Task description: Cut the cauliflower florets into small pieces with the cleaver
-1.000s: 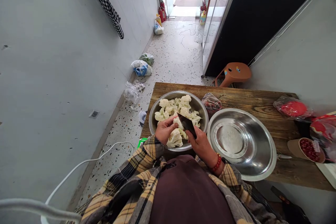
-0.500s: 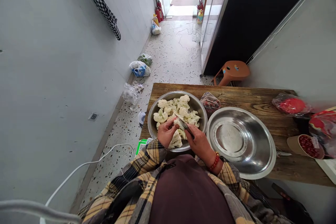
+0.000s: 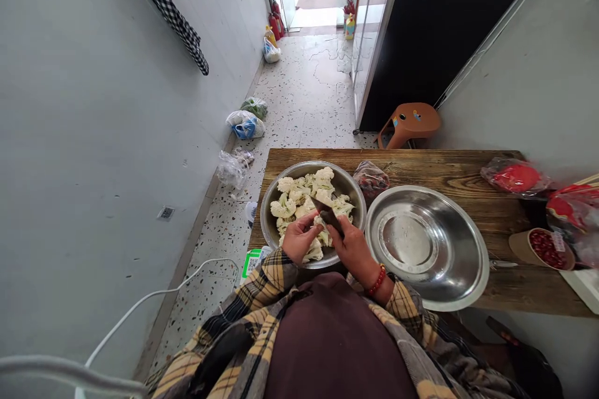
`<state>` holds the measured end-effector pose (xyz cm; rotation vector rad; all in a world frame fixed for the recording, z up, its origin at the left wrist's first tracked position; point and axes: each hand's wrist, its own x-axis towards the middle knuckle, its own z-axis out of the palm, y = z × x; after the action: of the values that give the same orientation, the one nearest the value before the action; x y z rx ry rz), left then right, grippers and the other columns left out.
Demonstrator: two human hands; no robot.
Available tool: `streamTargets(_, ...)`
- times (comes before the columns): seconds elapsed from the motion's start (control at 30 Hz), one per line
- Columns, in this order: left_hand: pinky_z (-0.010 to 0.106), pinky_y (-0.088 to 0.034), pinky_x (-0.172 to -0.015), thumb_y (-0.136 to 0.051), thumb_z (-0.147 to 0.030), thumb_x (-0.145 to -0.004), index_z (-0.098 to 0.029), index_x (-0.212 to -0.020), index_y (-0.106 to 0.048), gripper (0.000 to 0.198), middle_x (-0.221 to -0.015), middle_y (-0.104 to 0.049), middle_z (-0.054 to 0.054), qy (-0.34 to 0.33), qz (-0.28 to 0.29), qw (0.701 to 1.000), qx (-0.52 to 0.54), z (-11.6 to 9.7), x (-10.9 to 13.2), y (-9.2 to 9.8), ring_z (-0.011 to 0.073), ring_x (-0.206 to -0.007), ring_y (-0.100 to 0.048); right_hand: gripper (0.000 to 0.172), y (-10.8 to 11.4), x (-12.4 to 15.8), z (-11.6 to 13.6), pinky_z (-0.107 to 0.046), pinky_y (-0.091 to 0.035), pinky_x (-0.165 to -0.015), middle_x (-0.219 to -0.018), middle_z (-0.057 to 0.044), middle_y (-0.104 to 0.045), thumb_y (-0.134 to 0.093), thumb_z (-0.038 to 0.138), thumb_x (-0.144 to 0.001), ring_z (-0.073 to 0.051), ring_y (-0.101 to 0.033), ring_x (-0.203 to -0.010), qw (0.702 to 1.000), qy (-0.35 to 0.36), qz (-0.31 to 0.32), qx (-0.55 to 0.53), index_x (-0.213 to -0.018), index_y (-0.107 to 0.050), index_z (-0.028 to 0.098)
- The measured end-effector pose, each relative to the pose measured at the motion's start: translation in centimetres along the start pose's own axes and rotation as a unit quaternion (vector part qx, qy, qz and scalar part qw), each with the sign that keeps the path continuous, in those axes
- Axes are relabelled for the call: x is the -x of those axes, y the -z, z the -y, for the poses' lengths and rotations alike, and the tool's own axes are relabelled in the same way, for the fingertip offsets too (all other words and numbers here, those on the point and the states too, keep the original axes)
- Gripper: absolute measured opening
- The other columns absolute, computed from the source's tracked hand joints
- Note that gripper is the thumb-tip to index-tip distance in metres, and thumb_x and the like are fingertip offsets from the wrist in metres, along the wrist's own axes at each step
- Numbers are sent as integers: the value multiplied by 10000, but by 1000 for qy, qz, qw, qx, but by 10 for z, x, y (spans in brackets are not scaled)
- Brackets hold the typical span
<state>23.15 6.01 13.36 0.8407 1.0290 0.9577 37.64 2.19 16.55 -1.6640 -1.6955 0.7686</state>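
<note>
In the head view, the person bends over a round, brushed-silver metal basin [image 3: 349,184] at the near left end of a brown, wood-grained table [image 3: 449,165]. Pale cream cauliflower florets [image 3: 303,188] with greenish stalks fill much of it, and the hands work above its near side.

The left hand [image 3: 300,240] has its thumb and fingers closed in a pinch on a small white cauliflower piece [image 3: 319,222], mostly hidden between the two hands. The right hand [image 3: 354,250], with a bracelet of round red beads [image 3: 377,280] at the wrist, has its fingers wrapped around the handle of a broad, dark-bladed knife [image 3: 327,213]; the blade slants toward the far left, right beside the piece. Whether its edge is in the flesh cannot be told from here.

The step in hand looks like trimming or splitting cauliflower in the air, over the basin. The next stroke seems to call for a firm left pinch, the left thumb kept clear of the edge, and a short, controlled push of the blade through the stalk.

Just to the right stands a wide, shiny stainless-steel bowl [image 3: 407,237]. A clear plastic bag with dark red contents [image 3: 371,179] lies beyond, between the two vessels.
</note>
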Motion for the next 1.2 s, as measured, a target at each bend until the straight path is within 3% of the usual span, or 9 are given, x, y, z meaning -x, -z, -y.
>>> streamTargets(0.17, 388, -494, -929, -843, -332, -597, -191, -1052, -713, 493, -1016, -734, 77, 72, 58, 991, 97, -3, -2, -5, 227, -960, -675, 304, 14, 6, -14, -288, -435, -482, -530, 15, -606, -448, 519, -909, -167, -561, -443, 983, -120, -15, -141, -892, -515, 223)
streamTargets(0.3, 379, -517, -889, -838, -284, -611, -165, -990, -693, 423, -1037, -719, 97, 121, 101, 975, 157, -1, -8, -15, 223, -944, -682, 402, 35, 19, -40, -284, -402, -403, -523, 1, -623, -468, 620, -858, -159, -524, -389, 959, -194, -69, -197, -836, -511, 221)
streamTargets(0.5, 314, -555, -681, -818, -381, -638, -139, -901, -635, 401, -838, -693, 69, 164, 96, 977, 95, 31, -20, -67, 151, -711, -650, 487, 91, 59, -101, -314, -427, -516, -562, -39, -641, -428, 650, -849, -184, -578, -487, 963, -236, -128, -13, -747, -575, 198)
streamTargets(0.67, 336, -534, -757, -832, -370, -610, -142, -1076, -638, 554, -976, -691, 102, 125, 113, 985, -35, 58, -30, -97, 164, -781, -646, 498, 117, 88, -132, -352, -443, -594, -619, -59, -655, -419, 629, -851, -226, -619, -570, 964, -231, -110, 67, -896, -653, 192)
streamTargets(0.77, 362, -531, -768, -813, -363, -621, -139, -1110, -648, 563, -1043, -674, 121, 72, 84, 989, -96, 49, -41, -71, 177, -784, -653, 522, 116, 93, -135, -352, -445, -605, -593, -74, -642, -410, 649, -847, -212, -601, -540, 955, -266, -121, 47, -730, -633, 192)
streamTargets(0.93, 316, -533, -686, -715, -447, -701, -131, -1060, -653, 481, -897, -685, 79, -14, -55, 982, -182, 19, -46, 30, 158, -720, -637, 545, 97, 72, -125, -335, -441, -526, -589, -91, -660, -488, 704, -778, -180, -549, -458, 934, -325, -115, -97, -652, -605, 187)
streamTargets(1.0, 342, -534, -723, -701, -417, -711, -131, -1025, -667, 426, -862, -684, 72, -32, -72, 952, -294, 17, -33, 69, 167, -724, -630, 532, 85, 59, -119, -317, -433, -500, -586, -85, -662, -527, 700, -756, -171, -541, -452, 935, -316, -98, -125, -655, -605, 184)
streamTargets(1.07, 400, -528, -804, -691, -368, -721, -138, -1052, -665, 404, -947, -689, 97, -51, -36, 909, -412, 23, -14, 96, 205, -808, -641, 524, 71, 48, -112, -294, -418, -481, -563, -67, -650, -533, 691, -761, -158, -531, -443, 944, -295, -68, -133, -643, -595, 184)
streamTargets(1.2, 476, -436, -1001, -735, -248, -662, -176, -1149, -630, 503, -1207, -634, 138, -85, 28, 835, -543, 47, 15, 116, 295, -1141, -571, 511, 44, 37, -100, -266, -403, -469, -547, -40, -639, -512, 672, -789, -144, -528, -436, 959, -249, -5, -133, -648, -577, 186)
